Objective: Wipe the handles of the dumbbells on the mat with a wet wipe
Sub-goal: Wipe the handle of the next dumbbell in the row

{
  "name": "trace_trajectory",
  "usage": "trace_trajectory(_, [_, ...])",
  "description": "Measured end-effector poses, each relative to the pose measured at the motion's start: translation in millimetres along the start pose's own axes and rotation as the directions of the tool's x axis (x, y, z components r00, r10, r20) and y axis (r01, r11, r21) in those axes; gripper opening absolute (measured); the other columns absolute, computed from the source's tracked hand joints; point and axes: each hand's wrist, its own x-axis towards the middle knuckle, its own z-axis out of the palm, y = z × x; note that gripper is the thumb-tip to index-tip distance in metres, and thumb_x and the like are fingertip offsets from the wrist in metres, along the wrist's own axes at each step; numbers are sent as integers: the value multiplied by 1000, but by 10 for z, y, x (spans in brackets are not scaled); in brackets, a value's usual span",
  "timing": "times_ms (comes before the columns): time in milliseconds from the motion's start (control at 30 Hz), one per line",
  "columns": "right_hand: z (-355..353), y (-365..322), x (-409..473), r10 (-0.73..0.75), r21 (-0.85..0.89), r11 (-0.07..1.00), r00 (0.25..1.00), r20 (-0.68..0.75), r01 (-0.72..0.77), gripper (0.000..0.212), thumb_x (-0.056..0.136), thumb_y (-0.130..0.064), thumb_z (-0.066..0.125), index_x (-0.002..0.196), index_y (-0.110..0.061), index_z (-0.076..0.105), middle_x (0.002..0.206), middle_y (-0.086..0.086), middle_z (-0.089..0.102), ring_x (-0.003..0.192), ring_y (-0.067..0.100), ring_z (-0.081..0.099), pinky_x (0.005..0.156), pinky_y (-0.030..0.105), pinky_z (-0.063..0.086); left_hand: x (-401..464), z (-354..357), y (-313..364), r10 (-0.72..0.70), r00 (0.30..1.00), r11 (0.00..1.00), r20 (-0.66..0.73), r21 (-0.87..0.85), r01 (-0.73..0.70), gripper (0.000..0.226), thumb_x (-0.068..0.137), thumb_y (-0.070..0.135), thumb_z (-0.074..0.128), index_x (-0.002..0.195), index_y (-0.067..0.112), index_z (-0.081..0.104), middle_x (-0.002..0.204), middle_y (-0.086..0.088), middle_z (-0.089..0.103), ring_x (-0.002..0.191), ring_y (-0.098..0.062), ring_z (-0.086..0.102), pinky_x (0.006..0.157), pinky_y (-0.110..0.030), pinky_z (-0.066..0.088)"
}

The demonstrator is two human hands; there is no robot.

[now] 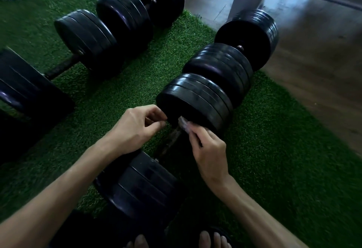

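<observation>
Pinching the wipe (183, 123) against the handle (172, 140), right hand (207, 150) should wrap fully and stroke its length; left hand (135, 128), fingers curled, apparently holds nothing.

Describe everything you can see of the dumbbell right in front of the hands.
The dumbbell lies on the green turf mat, pointing away from the person. Each end carries a stack of black, rubbery-looking plates. Its dark handle runs between them, partly hidden. The right hand pinches a pale wet wipe at the handle's far end; the left hand, fingers curled, sits by the far plates.
</observation>
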Motion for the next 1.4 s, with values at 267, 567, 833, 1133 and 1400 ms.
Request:
trace_trajectory(267, [186,69,-107,-134,-14,991,986,101,136,14,89,0,74,102,0,77,103,9,72,96,27,66,89,30,54,13,19,4,-30,999,999,24,46,29,4,90,25,71,89,29,73,81,12,72,74,0,66,72,-20,52])
trace_trajectory(567, [222,94,-226,-44,56,998,990,135,37,32,98,-16,62,127,-4,68,123,9,67,114,23,64,103,33,51,15,16,6,-25,1000,999,4,40,25,6,91,25,70,89,27,74,81,11,74,76,-5,69,79,-30,57])
trace_trajectory(833, [310,64,-140,-33,84,996,988,150,20,30,99,-9,60,128,-6,68,129,8,65,114,25,63,105,27,47,25,13,-12,-23,1000,998,6,51,23,9,92,29,68,84,28,73,78,8,73,77,-11,70,80,-39,56])
trace_trajectory(1133, [141,-54,-212,-216,358,932,876,430,54,28,97,-8,65,125,-12,71,131,-2,68,120,14,62,101,27,48,28,10,-44,-17,1000,1000,-10,21,18,8,92,31,69,86,29,73,78,13,73,76,-6,69,78,-31,56])
trace_trajectory(1400, [96,-25,88,-62,159,986,997,54,53,25,94,1,67,119,-1,73,121,9,73,116,13,66,104,24,49,4,6,-37,-23,999,1000,-34,8,23,12,93,33,66,83,33,71,74,16,71,68,1,64,65,-13,43])
